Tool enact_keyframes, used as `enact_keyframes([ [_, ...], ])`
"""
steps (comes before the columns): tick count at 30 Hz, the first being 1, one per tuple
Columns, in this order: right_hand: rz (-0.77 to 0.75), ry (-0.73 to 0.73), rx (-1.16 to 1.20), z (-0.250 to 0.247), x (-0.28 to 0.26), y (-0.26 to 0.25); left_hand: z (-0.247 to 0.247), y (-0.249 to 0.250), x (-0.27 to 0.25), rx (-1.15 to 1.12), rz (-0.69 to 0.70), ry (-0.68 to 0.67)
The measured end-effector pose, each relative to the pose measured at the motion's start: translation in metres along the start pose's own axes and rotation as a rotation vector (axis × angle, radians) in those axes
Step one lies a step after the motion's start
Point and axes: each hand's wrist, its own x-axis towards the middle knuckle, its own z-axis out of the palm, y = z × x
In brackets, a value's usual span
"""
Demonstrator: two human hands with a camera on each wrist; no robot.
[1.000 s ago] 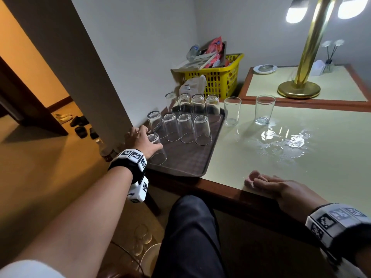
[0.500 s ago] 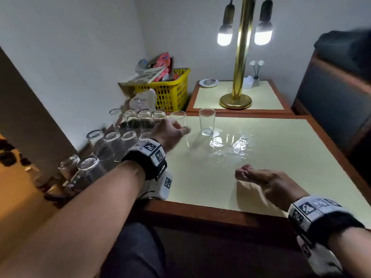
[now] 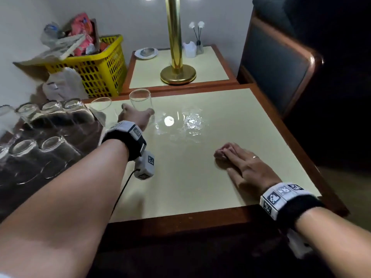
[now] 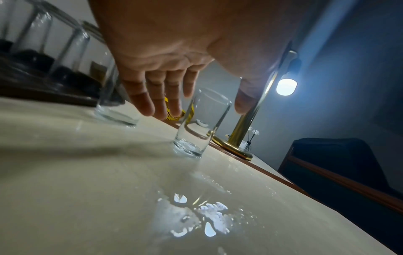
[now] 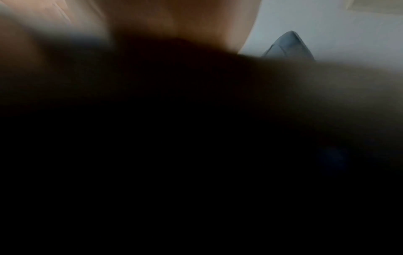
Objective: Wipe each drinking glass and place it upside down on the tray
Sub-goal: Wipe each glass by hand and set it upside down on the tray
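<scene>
Near the tabletop's (image 3: 180, 177) front edge the right hand (image 3: 249, 167) lies flat, fingers straight, holding nothing; its wrist view is dark. Both wristbands carry black-and-white square codes, no legible words. Farther in, beside a wet patch (image 3: 186, 123), the left hand (image 3: 136, 117) spreads open around an upright glass (image 4: 200, 124), fingers and thumb not yet closed on it. A second upright glass (image 3: 100, 106) stands just left, beside the tray (image 3: 88, 125) of inverted glasses at the left edge.

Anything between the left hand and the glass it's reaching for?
Nothing visible. The left hand is open right over the upright glass, fingers on one side and thumb on the other. The second upright glass stands off to the side, toward the tray.
</scene>
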Motion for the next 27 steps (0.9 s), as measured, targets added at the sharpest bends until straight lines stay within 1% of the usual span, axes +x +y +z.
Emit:
enact_keyframes([
  [4,-0.004,-0.038,-0.02,-0.003,0.002,-0.001,0.013,0.014,0.02,-0.072,-0.07,0.044],
  [8,0.026,-0.038,-0.016,-0.006,0.002,-0.006,0.02,0.015,0.038,-0.175,-0.034,0.049],
  [12,0.046,-0.06,-0.002,-0.009,0.005,-0.006,0.018,0.01,0.04,-0.236,0.021,0.063],
  [14,0.051,-0.077,0.032,-0.015,0.009,-0.009,0.008,0.007,0.032,-0.328,0.023,0.088],
  [17,0.059,-0.117,0.08,-0.025,0.014,-0.016,-0.013,0.002,0.012,-0.595,-0.04,0.073],
  [18,0.059,-0.119,0.084,-0.027,0.014,-0.02,-0.021,0.0,0.001,-0.679,-0.078,0.036],
  [19,0.059,-0.115,0.072,-0.029,0.012,-0.025,-0.026,-0.005,-0.011,-0.754,-0.14,-0.033],
  [21,0.061,-0.089,0.031,-0.029,0.006,-0.034,-0.035,-0.014,-0.043,-0.912,-0.246,-0.258],
  [23,0.075,-0.043,0.073,-0.028,0.0,-0.043,-0.042,-0.027,-0.076,-0.93,-0.226,-0.47],
  [24,0.076,-0.007,0.152,-0.028,-0.003,-0.049,-0.044,-0.034,-0.091,-0.922,-0.191,-0.525],
  [25,0.079,0.036,0.255,-0.031,-0.005,-0.056,-0.046,-0.041,-0.105,-0.916,-0.151,-0.559],
  [27,0.121,0.132,0.437,-0.046,-0.011,-0.075,-0.049,-0.056,-0.129,-0.947,-0.078,-0.578],
])
